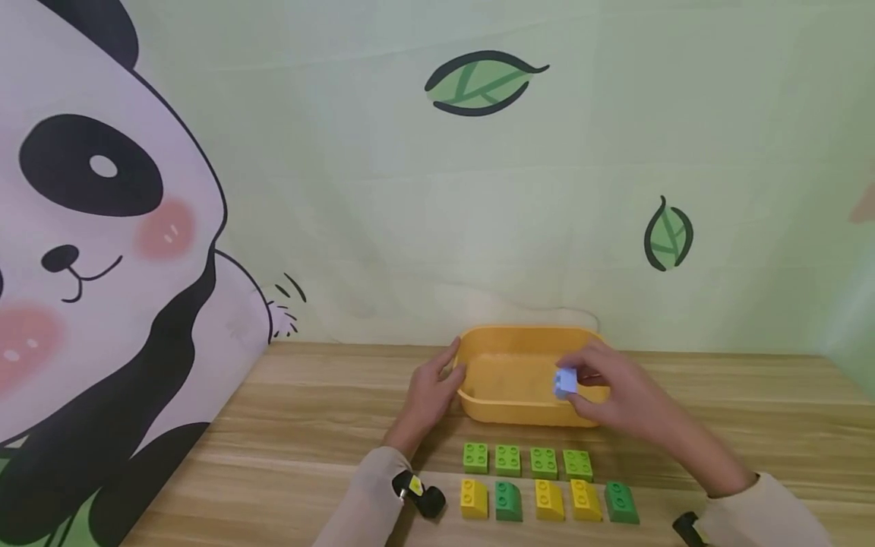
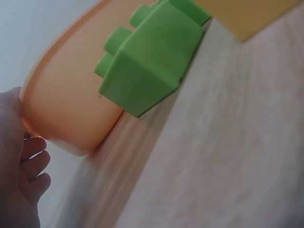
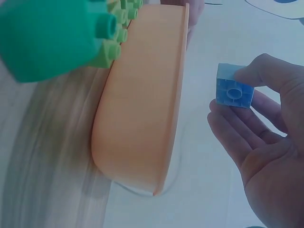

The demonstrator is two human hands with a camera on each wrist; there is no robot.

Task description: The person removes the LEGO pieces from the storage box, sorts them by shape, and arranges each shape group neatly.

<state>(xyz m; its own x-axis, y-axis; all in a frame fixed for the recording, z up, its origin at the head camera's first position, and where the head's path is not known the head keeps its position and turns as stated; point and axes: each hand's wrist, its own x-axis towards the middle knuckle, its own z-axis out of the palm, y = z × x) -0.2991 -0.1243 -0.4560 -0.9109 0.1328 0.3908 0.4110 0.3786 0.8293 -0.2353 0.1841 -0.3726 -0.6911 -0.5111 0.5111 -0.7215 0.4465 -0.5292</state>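
Observation:
A light blue toy brick (image 1: 565, 383) is pinched between the thumb and fingers of my right hand (image 1: 618, 387), held over the right side of a yellow-orange tub (image 1: 526, 414). The right wrist view shows the underside of the blue brick (image 3: 234, 90), with a round tube inside. My left hand (image 1: 429, 391) rests against the tub's left end, its fingers along the outer wall and rim. In the left wrist view, part of the left hand (image 2: 23, 166) touches the tub (image 2: 71, 104). From the head view, the tub's visible floor holds no bricks.
In front of the tub, several light green square bricks (image 1: 508, 460) stand in a row. A nearer row has yellow sloped bricks (image 1: 549, 500) and darker green sloped bricks (image 1: 620, 503). All stand on a wood-grain table (image 1: 287, 456). A panda-print cloth (image 1: 342, 190) hangs behind.

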